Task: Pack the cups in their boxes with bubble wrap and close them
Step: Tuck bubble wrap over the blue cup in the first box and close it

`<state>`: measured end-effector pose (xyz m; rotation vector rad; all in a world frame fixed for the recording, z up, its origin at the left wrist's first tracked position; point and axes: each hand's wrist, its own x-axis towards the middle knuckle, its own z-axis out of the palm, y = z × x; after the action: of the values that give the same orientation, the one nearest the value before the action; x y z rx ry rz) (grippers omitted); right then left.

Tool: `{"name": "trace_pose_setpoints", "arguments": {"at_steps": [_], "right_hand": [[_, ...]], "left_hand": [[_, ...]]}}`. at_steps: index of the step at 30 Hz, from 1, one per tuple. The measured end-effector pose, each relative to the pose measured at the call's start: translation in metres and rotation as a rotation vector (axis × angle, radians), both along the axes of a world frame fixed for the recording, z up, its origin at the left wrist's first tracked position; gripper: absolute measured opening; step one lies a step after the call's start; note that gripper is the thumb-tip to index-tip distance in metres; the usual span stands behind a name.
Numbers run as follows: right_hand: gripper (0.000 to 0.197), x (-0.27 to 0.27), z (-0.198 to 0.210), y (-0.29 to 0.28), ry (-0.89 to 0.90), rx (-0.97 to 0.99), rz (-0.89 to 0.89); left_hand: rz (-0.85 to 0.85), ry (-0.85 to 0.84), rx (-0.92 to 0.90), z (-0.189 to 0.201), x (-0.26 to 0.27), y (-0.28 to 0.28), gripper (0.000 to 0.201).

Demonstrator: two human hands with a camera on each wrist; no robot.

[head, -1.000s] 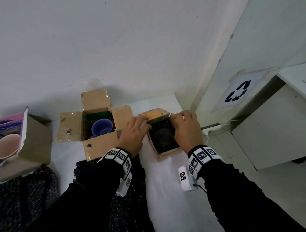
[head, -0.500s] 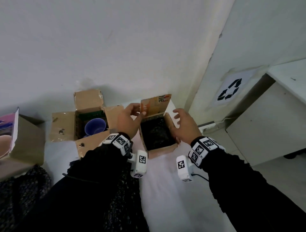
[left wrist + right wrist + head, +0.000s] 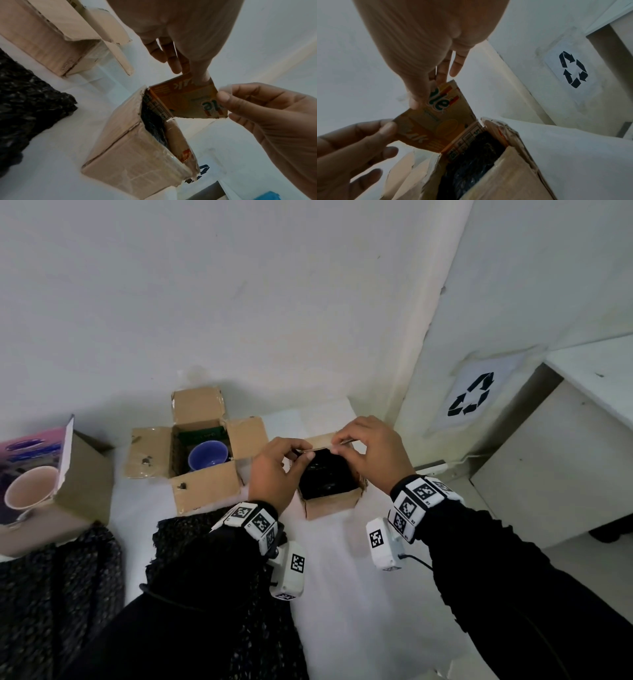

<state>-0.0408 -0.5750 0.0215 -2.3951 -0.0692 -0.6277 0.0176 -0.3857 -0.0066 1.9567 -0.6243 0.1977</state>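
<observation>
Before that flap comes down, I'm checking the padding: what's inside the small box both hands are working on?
The small box shows only black bubble wrap filling it. Whether a cup sits underneath is hidden by the wrap.

Pink cup (image 3: pixel 29 491) and its box (image 3: pixel 82 474) partly out of frame.

A black recycling symbol (image 3: pixel 472 394) stands on a white sheet stuck to the wall, right of the small box (image 3: pixel 330 503). The box's orange flap (image 3: pixel 436 121) shows the partial letters "le" and "lk"; smaller print is unreadable.
</observation>
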Motion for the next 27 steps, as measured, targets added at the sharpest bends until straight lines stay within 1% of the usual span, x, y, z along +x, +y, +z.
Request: {"name": "trace_pose_setpoints", "arguments": {"at_steps": [2, 5, 7, 9, 10, 12, 15, 19, 23, 27], "right_hand": [[0.006, -0.006, 0.001, 0.0, 0.026, 0.035, 0.025], [0.011, -0.013, 0.0, 0.0, 0.09, 0.047, 0.053], [0.009, -0.017, -0.004, 0.001, 0.127, -0.017, 0.064], [0.006, -0.023, -0.012, 0.004, 0.126, -0.094, 0.06], [0.007, -0.026, -0.017, 0.006, 0.123, -0.122, 0.061], [0.01, -0.033, -0.028, 0.01, 0.135, -0.157, 0.075], [0.012, -0.04, -0.046, 0.015, 0.185, -0.179, 0.093], [0.011, -0.04, -0.066, 0.019, 0.221, -0.218, 0.104], [0.011, -0.039, -0.078, 0.023, 0.168, -0.292, 0.08], [0.017, -0.04, -0.084, 0.026, 0.062, -0.425, 0.059]], "left_hand": [[-0.01, -0.041, 0.014, -0.002, -0.005, 0.002, 0.007], [-0.03, -0.047, 0.065, -0.009, -0.013, 0.006, 0.008], [-0.036, -0.095, 0.151, -0.016, -0.019, 0.011, 0.02], [-0.053, -0.14, 0.262, -0.025, -0.023, 0.016, 0.038], [-0.069, -0.129, 0.311, -0.03, -0.024, 0.018, 0.046], [-0.088, -0.081, 0.382, -0.04, -0.026, 0.02, 0.051], [-0.086, -0.036, 0.373, -0.052, -0.027, 0.02, 0.047], [-0.078, 0.009, 0.339, -0.053, -0.025, 0.017, 0.043], [-0.13, -0.038, 0.374, -0.054, -0.02, 0.02, 0.04], [-0.15, -0.136, 0.369, -0.059, -0.018, 0.02, 0.025]]}}
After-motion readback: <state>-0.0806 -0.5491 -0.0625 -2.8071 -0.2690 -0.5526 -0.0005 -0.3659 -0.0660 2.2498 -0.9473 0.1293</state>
